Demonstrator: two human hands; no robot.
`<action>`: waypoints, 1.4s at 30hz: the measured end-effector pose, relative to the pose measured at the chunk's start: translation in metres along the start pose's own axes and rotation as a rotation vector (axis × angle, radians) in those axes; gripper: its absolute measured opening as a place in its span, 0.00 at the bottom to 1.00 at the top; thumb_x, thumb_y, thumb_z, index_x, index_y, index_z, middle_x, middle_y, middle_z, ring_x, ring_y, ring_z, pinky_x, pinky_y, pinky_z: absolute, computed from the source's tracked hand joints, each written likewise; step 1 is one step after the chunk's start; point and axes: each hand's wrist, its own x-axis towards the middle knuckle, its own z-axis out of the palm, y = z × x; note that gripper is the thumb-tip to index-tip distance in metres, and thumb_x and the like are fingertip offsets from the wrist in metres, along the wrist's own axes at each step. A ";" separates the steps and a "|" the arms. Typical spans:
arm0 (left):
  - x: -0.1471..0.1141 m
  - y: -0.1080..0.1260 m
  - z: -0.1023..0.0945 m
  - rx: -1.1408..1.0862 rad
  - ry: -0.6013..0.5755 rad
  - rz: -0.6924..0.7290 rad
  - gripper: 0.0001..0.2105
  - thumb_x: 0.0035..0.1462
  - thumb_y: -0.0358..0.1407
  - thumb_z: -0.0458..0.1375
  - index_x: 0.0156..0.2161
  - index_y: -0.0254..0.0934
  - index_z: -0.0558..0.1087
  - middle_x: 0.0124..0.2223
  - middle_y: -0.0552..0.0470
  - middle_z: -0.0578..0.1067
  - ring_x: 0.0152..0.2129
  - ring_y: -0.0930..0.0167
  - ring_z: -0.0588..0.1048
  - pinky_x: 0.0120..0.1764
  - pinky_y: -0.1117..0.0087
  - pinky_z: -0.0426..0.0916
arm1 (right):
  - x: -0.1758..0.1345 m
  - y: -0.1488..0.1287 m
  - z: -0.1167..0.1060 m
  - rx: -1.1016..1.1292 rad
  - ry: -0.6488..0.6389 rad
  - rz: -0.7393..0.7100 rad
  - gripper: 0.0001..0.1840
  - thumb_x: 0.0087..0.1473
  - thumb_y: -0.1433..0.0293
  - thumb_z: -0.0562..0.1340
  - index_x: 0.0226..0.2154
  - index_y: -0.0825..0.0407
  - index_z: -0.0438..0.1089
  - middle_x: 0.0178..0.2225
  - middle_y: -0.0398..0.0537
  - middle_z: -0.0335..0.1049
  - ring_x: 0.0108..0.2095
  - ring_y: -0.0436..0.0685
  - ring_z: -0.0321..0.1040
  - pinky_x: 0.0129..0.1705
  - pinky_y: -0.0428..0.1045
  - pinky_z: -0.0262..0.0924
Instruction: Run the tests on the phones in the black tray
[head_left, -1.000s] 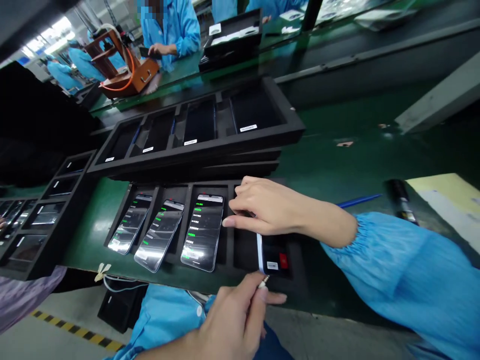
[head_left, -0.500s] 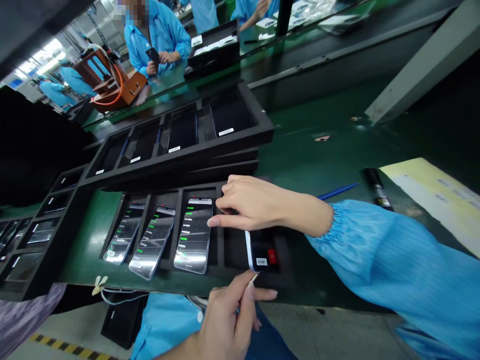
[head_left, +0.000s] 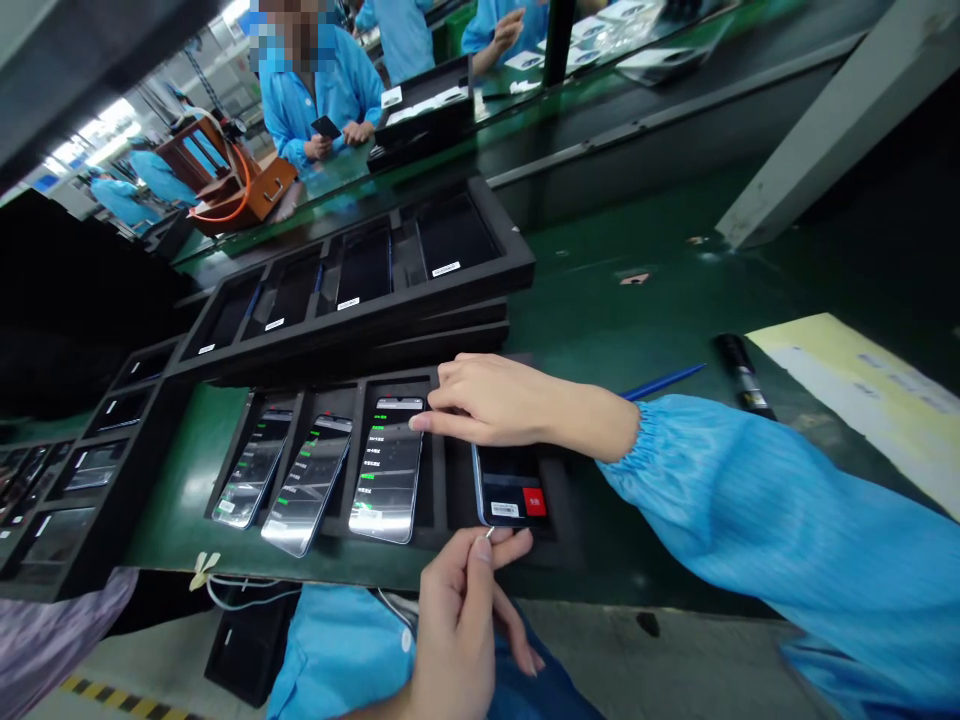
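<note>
In my left hand [head_left: 461, 605], a small metal headphone plug [head_left: 490, 533] is pinched between thumb and fingers. Its tip is at the bottom edge of the rightmost phone [head_left: 510, 490], which shows a red square and a white label; how far it is inserted I cannot tell. My right hand [head_left: 491, 400] reaches across that phone and hides its top. The right thumb is apart from the fingers, over the upper right of another phone [head_left: 386, 470] with a lit list. Two more lit phones, one leaning [head_left: 309, 485] and one far left [head_left: 253, 468], share the black tray [head_left: 442, 515].
Behind lies a stacked black tray [head_left: 517, 262] of dark-screened phones. More trays [head_left: 154, 385] stand left. A blue pen [head_left: 667, 381], a black marker [head_left: 742, 375] and a yellow sheet [head_left: 832, 340] lie right. Across the bench, a co-worker [head_left: 322, 95] holds a phone.
My left hand has brought the plug up to the phone's bottom edge. The phone's lower end has shifted left. My right thumb has moved slightly up the neighbouring phone.
</note>
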 end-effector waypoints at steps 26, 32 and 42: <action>0.004 -0.011 0.016 -0.499 0.317 0.027 0.27 0.51 0.48 0.80 0.48 0.33 0.79 0.56 0.32 0.83 0.31 0.69 0.83 0.43 0.63 0.84 | 0.003 -0.007 -0.010 0.132 0.098 0.435 0.31 0.78 0.48 0.49 0.33 0.50 0.70 0.37 0.51 0.76 0.39 0.58 0.73 0.42 0.51 0.56; -0.002 -0.015 0.018 -0.506 0.166 -0.046 0.28 0.52 0.51 0.80 0.50 0.35 0.79 0.60 0.34 0.82 0.42 0.60 0.87 0.48 0.62 0.83 | 0.003 -0.002 -0.004 0.119 0.110 0.444 0.34 0.77 0.45 0.46 0.32 0.50 0.70 0.36 0.52 0.77 0.39 0.60 0.74 0.41 0.52 0.57; 0.008 -0.022 0.006 -0.339 -0.131 -0.044 0.32 0.57 0.57 0.74 0.56 0.38 0.73 0.67 0.32 0.75 0.48 0.56 0.86 0.51 0.57 0.80 | 0.003 -0.008 -0.013 0.154 0.062 0.519 0.32 0.77 0.46 0.46 0.29 0.48 0.65 0.35 0.50 0.76 0.40 0.61 0.74 0.41 0.52 0.55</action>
